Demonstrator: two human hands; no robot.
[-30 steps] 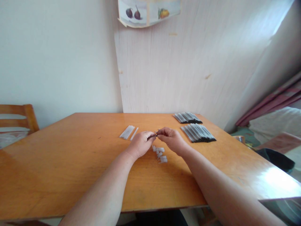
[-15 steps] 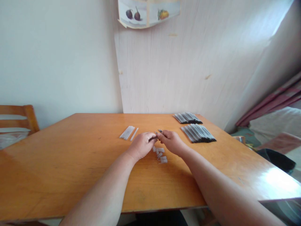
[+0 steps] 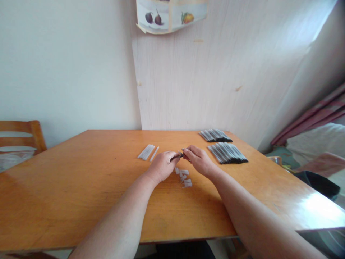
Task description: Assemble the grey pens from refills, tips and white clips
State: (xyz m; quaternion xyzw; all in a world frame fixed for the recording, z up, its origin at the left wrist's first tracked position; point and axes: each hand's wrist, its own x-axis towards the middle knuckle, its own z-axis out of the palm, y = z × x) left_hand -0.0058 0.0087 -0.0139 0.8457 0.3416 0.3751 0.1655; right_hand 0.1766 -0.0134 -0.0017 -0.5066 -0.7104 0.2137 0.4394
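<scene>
My left hand is closed around a thin dark pen-like piece, whose tip points right. Facing it, my right hand pinches something small with a pale tip; the fingers hide most of it. The two hands nearly meet above the table. Just below them lies a loose group of small translucent caps. Left of my left hand, several whitish translucent pen barrels lie side by side, with a single barrel a little apart from them.
On the right, a bundle of clear pens with black ends lies in front of a second such bundle. All rest on the wooden table, which meets the wall at the back. A wooden chair stands at left.
My right hand has drawn slightly right, away from the left, and its fingers have turned. More of the dark piece's tip shows between the hands. My left hand stays in place.
</scene>
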